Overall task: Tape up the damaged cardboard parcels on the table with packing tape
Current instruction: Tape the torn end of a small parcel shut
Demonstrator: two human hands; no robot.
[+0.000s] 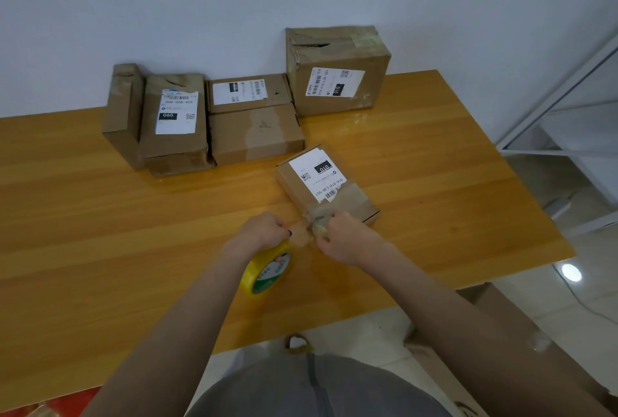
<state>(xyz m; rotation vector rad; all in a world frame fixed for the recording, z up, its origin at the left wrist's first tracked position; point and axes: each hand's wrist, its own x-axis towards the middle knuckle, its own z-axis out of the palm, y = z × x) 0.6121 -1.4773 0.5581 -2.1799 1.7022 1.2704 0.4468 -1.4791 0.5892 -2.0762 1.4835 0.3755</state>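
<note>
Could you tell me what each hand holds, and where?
Left hand grips the yellow tape roll by its upper rim; right hand pinches the free end of the translucent tape strip.

Our left hand point(264, 231) grips the yellow tape roll point(267, 271), held on edge above the table point(100, 216). A clear tape strip point(302, 232) runs from it toward three o'clock, to our right hand point(344, 236). That hand is curled at the near end of the small parcel point(326, 182); we cannot tell what it holds. Four stacked parcels point(207, 122) sit at eleven o'clock, and a tall torn box point(337, 72) at one o'clock.
</note>
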